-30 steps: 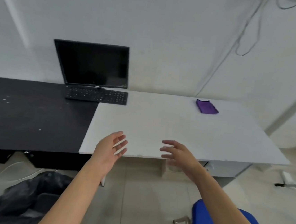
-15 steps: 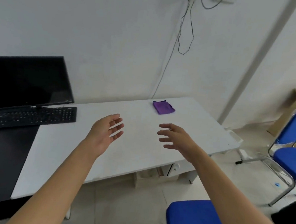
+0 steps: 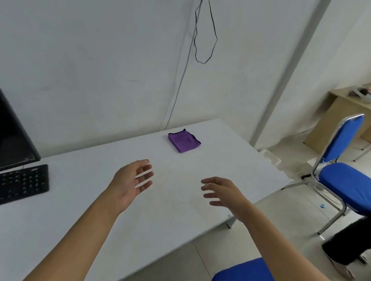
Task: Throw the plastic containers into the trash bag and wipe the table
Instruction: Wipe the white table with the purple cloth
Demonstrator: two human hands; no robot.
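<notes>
Purple cloth [image 3: 184,142] sits folded near the table [image 3: 76,231] far edge, untouched. No containers on top, so wiping's left imo. Left hand [image 3: 128,183] & right hand [image 3: 224,194] empty, fingers apart.

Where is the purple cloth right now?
The folded purple cloth lies on the white table near the wall, below the dangling black cable and beyond both open hands.

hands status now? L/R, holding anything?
Left hand: open, fingers spread, empty, over the white table.
Right hand: open, fingers spread, empty; the purple cloth lies untouched beyond both.
</notes>
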